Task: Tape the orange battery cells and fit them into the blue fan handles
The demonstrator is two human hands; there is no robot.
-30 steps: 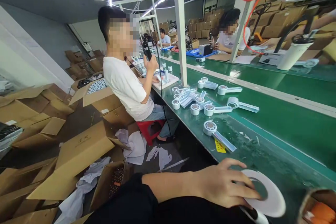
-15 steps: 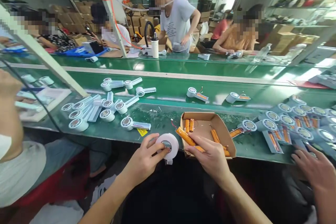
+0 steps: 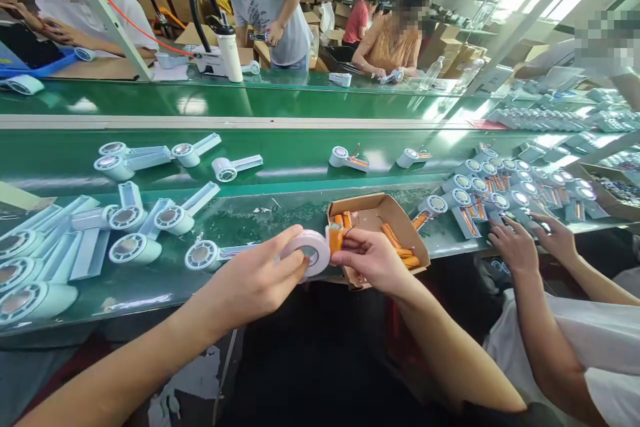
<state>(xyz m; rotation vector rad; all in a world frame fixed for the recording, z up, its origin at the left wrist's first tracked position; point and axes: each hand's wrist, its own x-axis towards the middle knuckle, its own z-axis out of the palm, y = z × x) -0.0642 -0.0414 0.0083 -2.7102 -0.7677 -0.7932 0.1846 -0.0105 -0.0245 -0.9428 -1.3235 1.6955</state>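
My left hand is closed around a roll of white tape, fingers through and over its core. Pinched in my right hand is an orange battery, its end against the edge of the tape roll. Both meet just over the near left side of a shallow cardboard box. Several more orange batteries lie inside that box. Left of my left hand, a light-blue fan housing with a long handle lies on the bench, partly covered by my fingers.
Several light-blue fan housings are spread at the left. A cluster of housings with orange batteries fills the right, where a co-worker's hands touch them. Two more lie on the green belt. People work across the line.
The view has swung right. My hands have come together, and the battery, turned from slanting to more upright, now meets the tape roll.
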